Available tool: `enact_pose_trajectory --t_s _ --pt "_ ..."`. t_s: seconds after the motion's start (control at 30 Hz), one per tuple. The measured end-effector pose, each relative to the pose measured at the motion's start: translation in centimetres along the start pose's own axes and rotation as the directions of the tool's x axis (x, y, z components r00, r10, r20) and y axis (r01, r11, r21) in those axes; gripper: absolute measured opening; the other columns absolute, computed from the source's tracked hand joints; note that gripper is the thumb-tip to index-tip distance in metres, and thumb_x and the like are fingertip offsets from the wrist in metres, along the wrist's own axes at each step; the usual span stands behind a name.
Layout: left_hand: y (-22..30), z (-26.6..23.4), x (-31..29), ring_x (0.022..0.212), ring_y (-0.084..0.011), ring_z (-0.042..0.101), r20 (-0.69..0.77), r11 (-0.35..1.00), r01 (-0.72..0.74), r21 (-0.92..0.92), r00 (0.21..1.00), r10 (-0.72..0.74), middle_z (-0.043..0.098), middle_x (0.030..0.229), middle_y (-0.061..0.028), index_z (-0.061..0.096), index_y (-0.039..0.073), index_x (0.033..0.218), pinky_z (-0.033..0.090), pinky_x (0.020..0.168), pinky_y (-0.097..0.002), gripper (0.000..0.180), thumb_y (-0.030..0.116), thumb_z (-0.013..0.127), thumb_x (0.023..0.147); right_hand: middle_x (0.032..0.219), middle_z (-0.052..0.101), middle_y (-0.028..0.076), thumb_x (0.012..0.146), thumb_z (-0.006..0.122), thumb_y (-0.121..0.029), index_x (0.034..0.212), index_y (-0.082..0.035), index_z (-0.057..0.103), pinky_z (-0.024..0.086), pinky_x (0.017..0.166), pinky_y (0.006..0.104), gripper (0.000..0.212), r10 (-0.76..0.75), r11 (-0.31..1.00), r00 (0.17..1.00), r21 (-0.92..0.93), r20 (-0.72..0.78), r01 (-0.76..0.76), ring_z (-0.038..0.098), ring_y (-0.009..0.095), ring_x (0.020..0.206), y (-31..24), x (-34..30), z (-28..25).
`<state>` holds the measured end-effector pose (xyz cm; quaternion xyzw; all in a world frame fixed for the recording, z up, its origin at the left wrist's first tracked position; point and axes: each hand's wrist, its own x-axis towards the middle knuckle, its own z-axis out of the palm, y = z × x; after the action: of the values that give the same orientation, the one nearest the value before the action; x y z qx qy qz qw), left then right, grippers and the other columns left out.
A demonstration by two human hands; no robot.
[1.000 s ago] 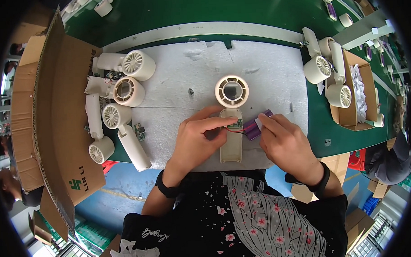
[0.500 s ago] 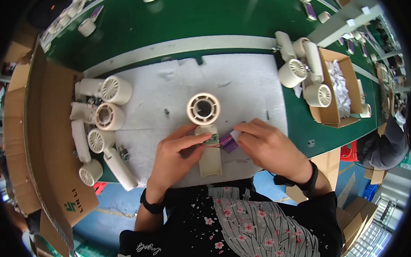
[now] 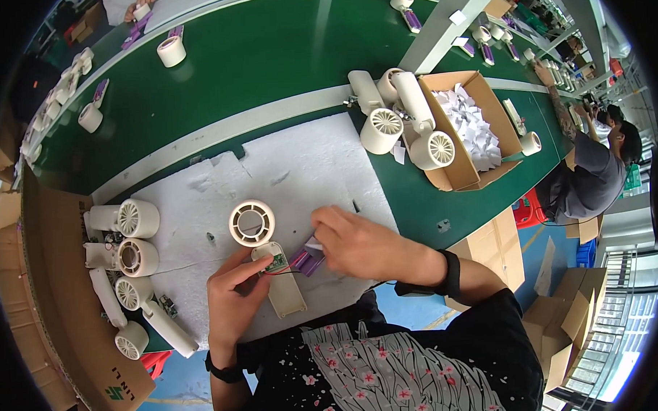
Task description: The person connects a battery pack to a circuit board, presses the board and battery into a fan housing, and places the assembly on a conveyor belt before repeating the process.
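Observation:
In front of me lies a cream fan housing with a round slotted head (image 3: 252, 223) and an open handle shell (image 3: 287, 297). My left hand (image 3: 234, 292) is closed at the top of the handle, its fingertips on a small green circuit board (image 3: 277, 264). Thin wires run from the board to a purple battery (image 3: 307, 263) just right of the handle. My right hand (image 3: 355, 241) is closed at the battery's upper end, where a small white piece (image 3: 314, 244) shows. Its fingertips are partly hidden.
A pale foam sheet (image 3: 313, 159) covers the green bench here. More fan housings (image 3: 137, 218) stand at the left beside a tall cardboard box (image 3: 64, 287). At the right are several others (image 3: 381, 130) and a carton (image 3: 444, 174) of white paper pieces (image 3: 471, 128). A co-worker (image 3: 596, 167) sits far right.
My view has swung to the right, so the bench things sit further left and the carton shows fully. My right hand has turned slightly at the battery; my left stays on the board.

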<state>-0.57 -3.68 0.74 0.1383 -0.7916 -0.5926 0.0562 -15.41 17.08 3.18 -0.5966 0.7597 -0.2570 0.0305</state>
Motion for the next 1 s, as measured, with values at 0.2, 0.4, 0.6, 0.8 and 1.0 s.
enact_pose_trajectory --t_s 0.2,0.4,0.6,0.8,1.0 --pt "-0.1 -0.1 -0.4 0.078 -0.0075 0.064 -0.027 0.999 0.034 -0.010 0.999 -0.034 0.067 0.120 -0.0119 0.074 0.010 0.107 0.049 0.065 -0.0207 0.038 -0.008 0.069 0.075 0.099 0.058 0.018 0.091 0.055 -0.006 0.101 0.000 0.052 0.049 0.072 0.0402 0.012 0.479 0.746 0.678 -0.150 -0.558 -0.649 0.059 0.033 0.080 6.2 -4.3 -9.8" --pt "-0.2 0.6 0.2 0.073 -0.0087 0.065 -0.081 1.000 0.003 0.017 0.997 -0.001 0.069 0.116 -0.0125 0.075 0.012 0.106 0.049 0.063 -0.0216 0.037 -0.006 0.069 0.074 0.103 0.061 0.018 0.080 0.071 -0.005 0.110 -0.001 0.057 0.050 0.077 0.0394 0.033 0.629 0.699 0.642 -0.043 -0.439 -0.714 0.062 0.032 0.091 1.2 -2.5 -8.6" --pt "0.2 0.5 0.4 0.072 -0.0140 0.068 -0.078 0.998 -0.008 0.061 0.997 0.013 0.070 0.113 -0.0141 0.075 0.013 0.104 0.052 0.063 -0.0240 0.037 -0.003 0.069 0.072 0.103 0.062 0.012 0.064 0.078 -0.001 0.107 -0.002 0.063 0.050 0.077 0.0400 0.045 0.135 0.973 0.991 0.190 0.000 -0.132 0.060 0.035 0.091 -1.7 1.3 -0.5" --pt "0.1 0.3 0.2 0.074 -0.0188 0.070 -0.093 0.989 -0.061 0.133 0.993 0.073 0.070 0.112 -0.0147 0.076 0.013 0.102 0.055 0.065 -0.0270 0.035 -0.003 0.070 0.071 0.095 0.066 0.011 0.064 0.082 -0.006 0.103 -0.004 0.068 0.051 0.071 0.0342 0.042 0.030 0.918 0.956 0.370 0.292 -0.142 0.064 0.029 0.086 -0.6 2.5 -0.1" --pt "-0.3 0.6 0.3 0.077 -0.0214 0.071 -0.185 0.979 -0.145 0.142 0.968 0.170 0.070 0.111 -0.0148 0.076 0.014 0.100 0.057 0.067 -0.0292 0.034 -0.002 0.071 0.070 0.085 0.070 0.007 0.079 0.078 -0.010 0.103 -0.002 0.069 0.051 0.067 0.0273 0.027 0.213 0.577 0.844 0.634 0.493 -0.516 0.066 0.015 0.075 -1.4 1.7 -0.7"
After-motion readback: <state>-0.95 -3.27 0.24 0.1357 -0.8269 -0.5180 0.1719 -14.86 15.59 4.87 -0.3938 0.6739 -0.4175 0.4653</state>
